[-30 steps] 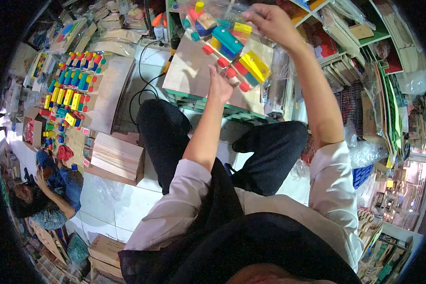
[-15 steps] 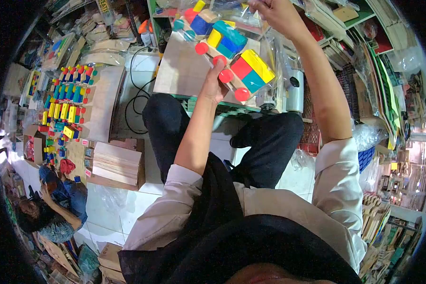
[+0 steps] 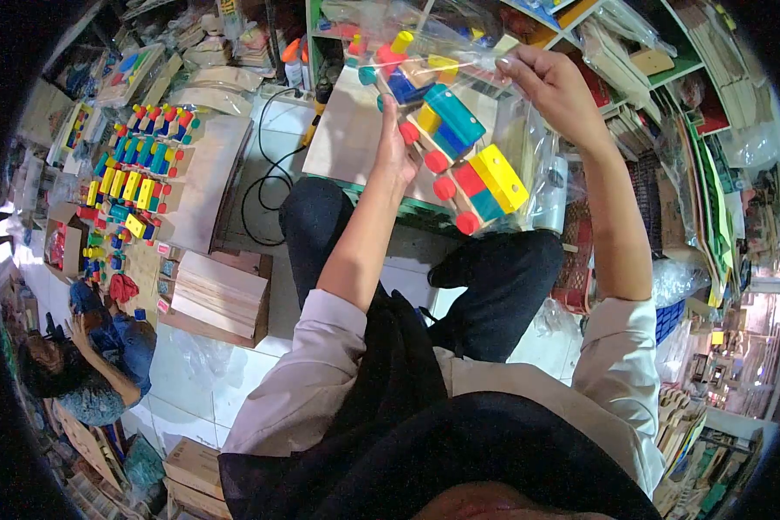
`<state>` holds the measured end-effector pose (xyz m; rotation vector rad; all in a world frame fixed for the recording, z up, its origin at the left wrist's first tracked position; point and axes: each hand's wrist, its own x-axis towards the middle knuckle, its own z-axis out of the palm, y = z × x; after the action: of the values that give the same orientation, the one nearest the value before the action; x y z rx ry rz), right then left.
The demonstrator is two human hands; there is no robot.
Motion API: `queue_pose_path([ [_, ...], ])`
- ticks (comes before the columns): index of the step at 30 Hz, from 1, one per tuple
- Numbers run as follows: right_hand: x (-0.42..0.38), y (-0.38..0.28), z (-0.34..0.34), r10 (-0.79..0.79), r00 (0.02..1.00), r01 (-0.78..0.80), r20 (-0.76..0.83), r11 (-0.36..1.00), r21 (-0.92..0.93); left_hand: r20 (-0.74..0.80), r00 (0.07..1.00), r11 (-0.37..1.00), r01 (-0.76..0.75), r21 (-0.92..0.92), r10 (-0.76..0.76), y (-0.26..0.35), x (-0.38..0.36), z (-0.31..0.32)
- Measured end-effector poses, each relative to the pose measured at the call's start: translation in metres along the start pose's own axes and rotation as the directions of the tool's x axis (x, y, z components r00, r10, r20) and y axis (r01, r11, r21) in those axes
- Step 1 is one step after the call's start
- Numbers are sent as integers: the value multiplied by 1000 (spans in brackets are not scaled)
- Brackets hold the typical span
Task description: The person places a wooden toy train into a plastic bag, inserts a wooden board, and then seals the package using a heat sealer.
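A wooden toy train (image 3: 453,128) of linked cars with red, yellow, blue and teal blocks and round wheels is held up in front of me. Clear plastic film that looks like a bag (image 3: 529,143) surrounds it. My left hand (image 3: 393,152) grips the train from its left side near the middle wheels; some fingers are hidden behind it. To the upper right, my right hand (image 3: 550,87) pinches the gathered edge of the clear plastic, thumb against fingers.
Behind the train is a low table with a pale board (image 3: 347,130). Rows of toy trains (image 3: 130,182) stand at left near a wooden panel (image 3: 204,182). A box of wooden sheets (image 3: 217,290), a black cable (image 3: 264,169) and a seated person (image 3: 104,347) are there. Shelves (image 3: 676,65) line the right.
The whole view has shifted a little. The train in my left hand has come lower and to the right. My right hand has moved down and right, with plastic stretched from its fingers.
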<state>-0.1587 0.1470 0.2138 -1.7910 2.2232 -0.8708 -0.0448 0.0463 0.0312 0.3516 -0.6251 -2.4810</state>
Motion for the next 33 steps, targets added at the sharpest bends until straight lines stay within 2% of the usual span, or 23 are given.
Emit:
queue_pose_path([
  [2, -4, 5, -3, 34, 999, -34, 15, 999, -4, 61, 998, 1000, 2, -17, -1, -1, 2, 0],
  [4, -7, 13, 3, 58, 998, -56, -34, 996, 74, 33, 998, 996, 54, -65, -52, -2, -6, 2],
  [5, -8, 13, 4, 56, 998, -54, -33, 996, 72, 28, 1000, 996, -1, -85, 3, -1, -12, 7],
  [8, -19, -1, 9, 71, 996, -65, -50, 991, 117, -43, 999, 993, -23, -115, 18, -7, -12, 0],
  [9, -22, -8, 10, 108, 994, -105, -19, 988, 109, -31, 997, 991, -76, -110, 73, -12, -11, 2],
  [12, -29, -25, 10, 156, 988, -156, -1, 988, 8, -25, 999, 986, -41, -160, 37, -16, -3, -4],
  [14, -31, -26, 11, 82, 995, -87, -63, 993, -81, -6, 1000, 986, -11, -165, 10, -16, -11, -6],
  [16, -30, -24, 9, 131, 987, -139, -89, 986, -89, 192, 980, 939, 111, -326, -49, -20, -26, -10],
  [18, -31, -24, 11, 181, 977, -192, -114, 977, -93, 200, 980, 959, 71, -274, -16, -29, -35, -4],
  [20, -32, -23, 15, 149, 983, -160, -103, 981, -105, 45, 999, 999, 6, -39, -4, -43, -34, -7],
  [22, -34, -15, 21, 132, 987, -142, -87, 982, -124, 9, 1000, 999, -7, -39, 8, -51, -28, -16],
  [24, -37, -13, 23, 115, 991, -124, -71, 982, -140, 6, 995, 975, 100, -197, -101, -40, -33, -14],
  [28, -35, -13, 22, 95, 987, -108, -128, 989, -105, 79, 992, 953, 114, -279, -96, -46, -52, -13],
  [29, -35, -12, 22, 96, 983, -115, -155, 987, -116, 51, 997, 987, 66, -146, -59, -51, -52, -12],
  [30, -35, -14, 20, 95, 984, -114, -153, 987, -117, 50, 997, 987, 65, -148, -58, -52, -52, -13],
  [33, -41, -22, 18, 199, 977, -207, -77, 971, -116, 55, 986, 987, 157, -19, -156, -35, -66, 1],
])
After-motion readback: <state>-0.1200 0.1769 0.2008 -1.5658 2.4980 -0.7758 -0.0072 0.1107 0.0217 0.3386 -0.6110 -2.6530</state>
